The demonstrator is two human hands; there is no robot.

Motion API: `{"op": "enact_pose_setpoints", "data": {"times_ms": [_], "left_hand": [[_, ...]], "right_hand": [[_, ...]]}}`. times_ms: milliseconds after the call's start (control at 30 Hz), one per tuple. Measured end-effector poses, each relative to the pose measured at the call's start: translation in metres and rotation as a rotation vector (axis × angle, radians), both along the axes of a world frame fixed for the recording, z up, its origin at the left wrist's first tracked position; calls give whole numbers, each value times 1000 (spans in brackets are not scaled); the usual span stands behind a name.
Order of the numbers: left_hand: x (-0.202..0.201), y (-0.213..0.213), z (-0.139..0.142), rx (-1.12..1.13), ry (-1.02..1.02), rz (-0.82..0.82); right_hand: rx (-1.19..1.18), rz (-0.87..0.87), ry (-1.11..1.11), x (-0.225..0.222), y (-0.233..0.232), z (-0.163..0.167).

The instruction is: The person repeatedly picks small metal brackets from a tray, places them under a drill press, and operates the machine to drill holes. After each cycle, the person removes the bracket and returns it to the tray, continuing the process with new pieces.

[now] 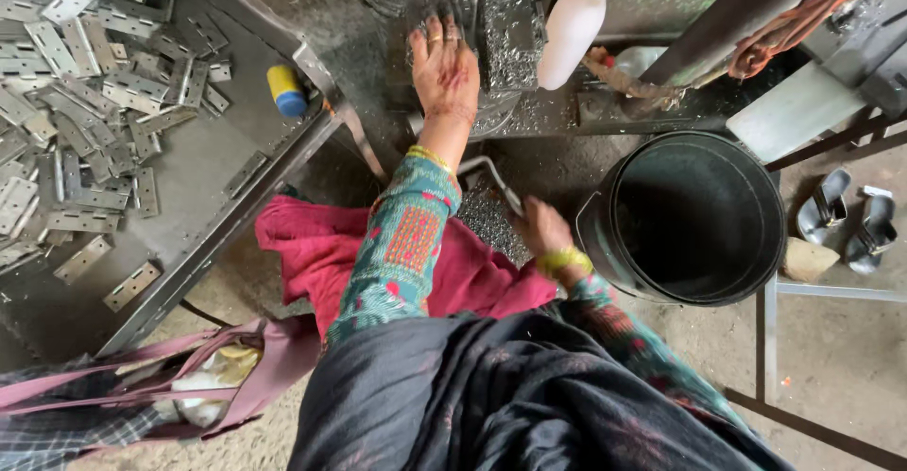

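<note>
My left hand [444,69] is stretched forward and lies flat, fingers apart, on the chip-covered table of a drilling machine [505,27], just left of the spindle. Whether a small part sits under the fingers is hidden. My right hand [545,230] is lower and nearer to me, slightly blurred, with its fingers curled around the end of a bent metal handle [491,176]. Both wrists wear yellow bangles and patterned teal sleeves.
A metal tray [203,164] at the left holds several flat hinge plates [76,84] and a blue-and-yellow cylinder [285,90]. A black bucket [694,216] stands at the right, sandals [850,221] beyond it. A red cloth [316,249] lies on my lap and a pink bag [179,376] lower left.
</note>
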State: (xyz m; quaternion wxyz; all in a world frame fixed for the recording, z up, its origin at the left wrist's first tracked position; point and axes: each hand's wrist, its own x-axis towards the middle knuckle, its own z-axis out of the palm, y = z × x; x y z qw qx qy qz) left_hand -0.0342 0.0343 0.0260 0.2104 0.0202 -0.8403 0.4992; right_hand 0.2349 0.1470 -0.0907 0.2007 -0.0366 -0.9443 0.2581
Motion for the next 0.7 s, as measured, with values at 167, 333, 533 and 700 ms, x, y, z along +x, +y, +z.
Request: {"op": "enact_pose_setpoints", "data": {"times_ms": [167, 333, 533, 700], "left_hand": [[21, -13, 22, 970, -350, -498], [3, -7, 32, 1087, -466, -451], [-6, -2, 29, 1083, -482, -391], [-5, -8, 42, 1151, -472, -395]], "right_hand": [[-46, -65, -255, 2, -10, 0], [119, -55, -312, -16, 10, 19], [43, -120, -345, -4, -12, 18], [4, -89, -358, -6, -7, 24]]}}
